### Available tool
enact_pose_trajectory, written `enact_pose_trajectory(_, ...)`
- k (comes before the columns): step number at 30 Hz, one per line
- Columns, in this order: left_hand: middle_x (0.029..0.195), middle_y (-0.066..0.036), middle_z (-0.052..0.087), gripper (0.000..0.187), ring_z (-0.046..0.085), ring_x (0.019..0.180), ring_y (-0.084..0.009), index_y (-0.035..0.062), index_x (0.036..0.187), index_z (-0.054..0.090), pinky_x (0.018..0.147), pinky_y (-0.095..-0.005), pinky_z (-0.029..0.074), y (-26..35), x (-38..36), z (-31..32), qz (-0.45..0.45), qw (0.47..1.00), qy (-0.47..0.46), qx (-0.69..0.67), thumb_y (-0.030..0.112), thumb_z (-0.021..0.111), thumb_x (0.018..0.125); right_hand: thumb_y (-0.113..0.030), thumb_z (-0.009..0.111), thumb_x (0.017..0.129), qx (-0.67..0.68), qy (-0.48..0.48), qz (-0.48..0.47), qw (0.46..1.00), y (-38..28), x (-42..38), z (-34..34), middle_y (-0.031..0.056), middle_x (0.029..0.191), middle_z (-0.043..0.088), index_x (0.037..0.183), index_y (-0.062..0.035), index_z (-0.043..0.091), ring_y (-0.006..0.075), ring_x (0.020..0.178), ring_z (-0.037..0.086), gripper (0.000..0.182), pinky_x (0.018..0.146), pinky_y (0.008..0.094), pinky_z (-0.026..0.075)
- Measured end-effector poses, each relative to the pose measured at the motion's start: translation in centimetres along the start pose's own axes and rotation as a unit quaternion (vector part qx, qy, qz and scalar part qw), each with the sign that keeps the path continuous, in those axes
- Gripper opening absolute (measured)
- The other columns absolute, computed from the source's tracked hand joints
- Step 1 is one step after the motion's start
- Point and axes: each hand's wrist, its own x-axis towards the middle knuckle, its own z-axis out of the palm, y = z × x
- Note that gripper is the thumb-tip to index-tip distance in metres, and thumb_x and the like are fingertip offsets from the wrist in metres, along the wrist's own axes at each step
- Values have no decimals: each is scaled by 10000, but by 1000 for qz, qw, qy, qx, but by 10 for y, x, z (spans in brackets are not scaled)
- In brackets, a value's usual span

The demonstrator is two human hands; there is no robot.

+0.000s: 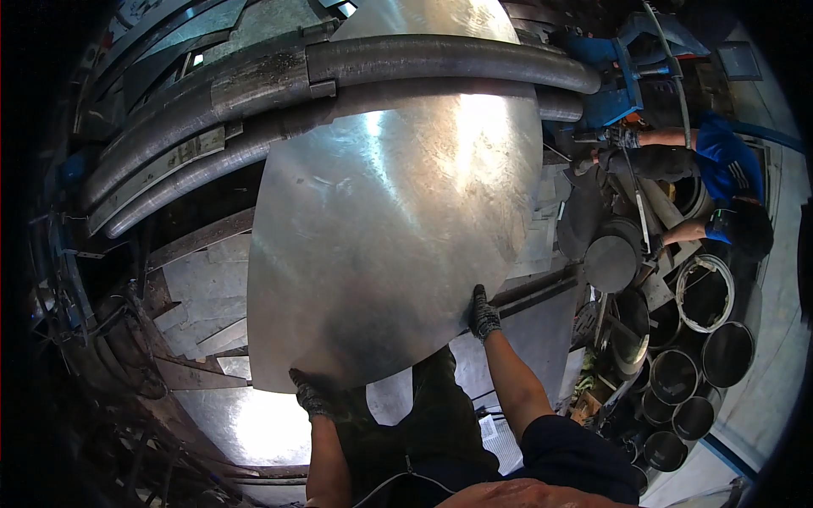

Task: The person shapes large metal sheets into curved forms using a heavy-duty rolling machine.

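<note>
A large shiny metal sheet with a curved outline spreads out in front of me, its far part passing between the long steel rollers of a rolling machine. At the sheet's near left corner, my left hand grips the edge in a dark, mottled glove, thumb on top. My right hand, gloved alike, holds the sheet's near right edge, with its fingers partly hidden beneath. Beyond the rollers the sheet's far end shows again.
A co-worker in a blue shirt stands at the right by the machine's blue end frame, both gloved hands on a long bar. Several round metal rings and cylinders stand at the right. Flat metal offcuts lie under the rollers.
</note>
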Motion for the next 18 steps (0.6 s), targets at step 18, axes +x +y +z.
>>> enact_pose_trajectory(18, 1301, -121, 558, 827, 546, 1114, -259, -3, 1339, 489, 1013, -400, 402, 2, 24, -22, 33, 999, -20, 20, 684, 436, 883, -679, 544, 831, 116, 5, -29, 993, 37, 21, 13, 158, 1227, 594, 1303, 20, 511, 282, 1079, 566, 844, 908, 373, 463)
